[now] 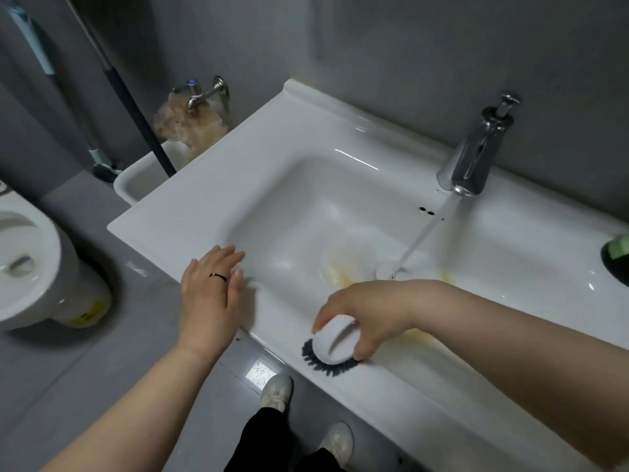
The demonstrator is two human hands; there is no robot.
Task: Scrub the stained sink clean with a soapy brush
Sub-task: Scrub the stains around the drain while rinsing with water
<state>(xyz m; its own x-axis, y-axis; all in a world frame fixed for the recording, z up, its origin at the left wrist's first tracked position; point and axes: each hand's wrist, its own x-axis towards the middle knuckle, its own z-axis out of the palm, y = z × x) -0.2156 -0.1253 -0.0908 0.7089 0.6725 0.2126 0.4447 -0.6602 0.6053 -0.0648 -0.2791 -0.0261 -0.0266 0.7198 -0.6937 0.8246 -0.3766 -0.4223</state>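
1. White brush [332, 347] with dark bristles sits on the sink's [272, 137] front rim at 6 o'clock, gripped from above by the right hand [369, 313].
2. Left hand [211, 291] lies flat, fingers straight, on the rim at 9 o'clock.
3. Faucet [473, 158] at 2 o'clock runs water into the basin beside yellow stains [335, 275].

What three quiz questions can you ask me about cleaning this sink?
1. True or false: water is running from the tap.
2. The right hand grips: A a sponge, B a brush, C a cloth.
3. Fill in: the stain in the sink is coloured ____.

Key: 1 true; 2 B; 3 yellow.
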